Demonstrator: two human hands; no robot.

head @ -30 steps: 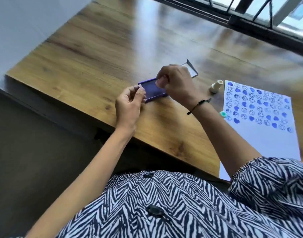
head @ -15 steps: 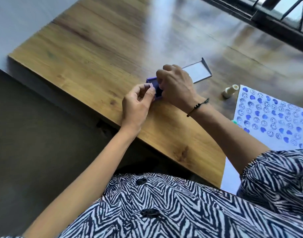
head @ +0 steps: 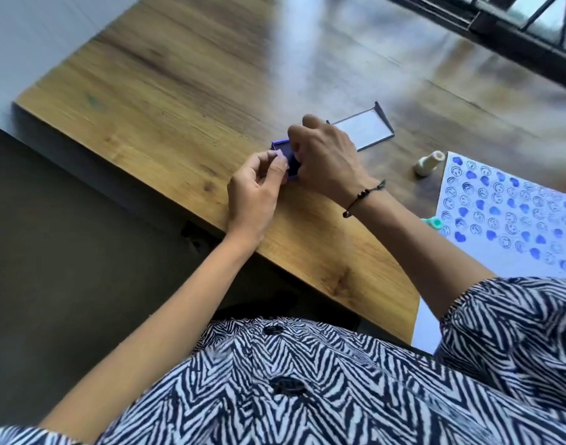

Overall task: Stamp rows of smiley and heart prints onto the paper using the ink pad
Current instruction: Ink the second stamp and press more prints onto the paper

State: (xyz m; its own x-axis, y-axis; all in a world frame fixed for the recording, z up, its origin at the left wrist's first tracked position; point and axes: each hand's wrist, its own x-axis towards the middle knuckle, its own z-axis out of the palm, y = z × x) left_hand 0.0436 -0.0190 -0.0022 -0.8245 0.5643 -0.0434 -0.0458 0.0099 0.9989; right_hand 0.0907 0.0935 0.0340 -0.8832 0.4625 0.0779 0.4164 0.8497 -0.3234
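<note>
A purple ink pad [head: 288,153] lies on the wooden table [head: 179,91] near its front edge. Its clear lid [head: 366,130] is swung open to the right. My left hand [head: 256,194] pinches the pad's near left corner. My right hand [head: 326,162] lies over most of the pad with its fingers curled down on it; what is under them is hidden. White paper [head: 499,261] with several rows of blue smiley and heart prints lies at the right. A cream stamp [head: 428,162] lies beside the paper's top corner. A green stamp [head: 434,222] shows behind my right forearm.
The table's front edge runs diagonally just below my left wrist, with dark floor beyond it. A window frame with bars [head: 515,30] borders the far right of the table. The paper overhangs the table's near edge.
The view has swung, so the pad and the paper sit further right in the frame. My right hand has come down to cover more of the pad. My left hand keeps its hold on the corner.
</note>
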